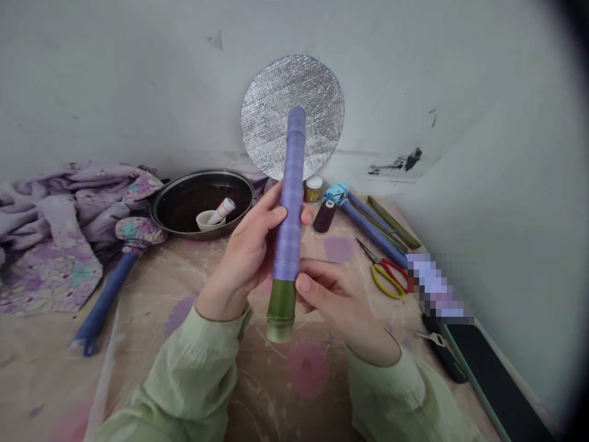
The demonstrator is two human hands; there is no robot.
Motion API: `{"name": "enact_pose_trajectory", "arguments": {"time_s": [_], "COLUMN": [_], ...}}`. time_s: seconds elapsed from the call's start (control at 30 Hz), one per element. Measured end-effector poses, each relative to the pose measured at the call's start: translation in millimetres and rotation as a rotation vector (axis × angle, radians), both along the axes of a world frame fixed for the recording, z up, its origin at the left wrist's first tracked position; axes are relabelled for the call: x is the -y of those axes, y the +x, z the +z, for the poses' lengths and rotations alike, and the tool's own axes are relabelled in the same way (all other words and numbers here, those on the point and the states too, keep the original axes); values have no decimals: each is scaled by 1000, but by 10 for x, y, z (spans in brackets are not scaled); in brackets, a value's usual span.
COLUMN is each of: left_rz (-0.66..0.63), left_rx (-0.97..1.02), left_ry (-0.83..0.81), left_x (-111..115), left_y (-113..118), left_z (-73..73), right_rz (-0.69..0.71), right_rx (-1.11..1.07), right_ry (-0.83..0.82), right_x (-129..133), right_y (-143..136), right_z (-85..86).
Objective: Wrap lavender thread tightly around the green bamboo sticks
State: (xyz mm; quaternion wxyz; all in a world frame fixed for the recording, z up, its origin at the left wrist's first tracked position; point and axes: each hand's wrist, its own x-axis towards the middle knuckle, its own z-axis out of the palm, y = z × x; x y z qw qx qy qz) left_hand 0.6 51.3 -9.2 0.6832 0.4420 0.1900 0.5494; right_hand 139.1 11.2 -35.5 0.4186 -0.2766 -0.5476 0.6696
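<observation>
A bamboo stick (289,215) stands tilted up in the middle of the view, most of its length wrapped in purple thread, with bare green bamboo at its lower end. My left hand (251,245) is closed round the wrapped middle, thumb across the front. Near the lower edge of the wrapping, my right hand (338,304) has its thumb and fingers pressed together against the stick's right side; whether they pinch a thread is too small to tell. Behind the stick's top, a round silver foil disc (262,113) leans on the wall.
At the left lie floral cloth (55,245) and a blue-handled padded stick (108,301). A black pan (175,209) holds a small white bowl. Toward the right are a dark thread spool (324,218), a jar (313,189), scissors (389,279), more sticks (375,230) and a phone (497,380).
</observation>
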Motion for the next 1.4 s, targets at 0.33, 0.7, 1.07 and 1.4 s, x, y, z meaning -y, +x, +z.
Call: {"name": "enact_pose_trajectory", "arguments": {"time_s": [0.33,0.7,1.07,1.4], "left_rz": [75,148,132,42], "left_rx": [-169,-245,-230,-132], "left_ry": [103,136,48,105], "left_x": [-45,-15,38,-46], "left_y": [-41,-100,-93,-83], "left_z": [-41,-73,25,-29], "right_rz": [-271,-227,-182,-158], "right_rx": [96,63,-2,-66], "right_ry": [-65,62,72,4], "right_x": [20,0,17,15], "right_y": [-20,47,47,32], "right_z": [102,-68,1,-57]}}
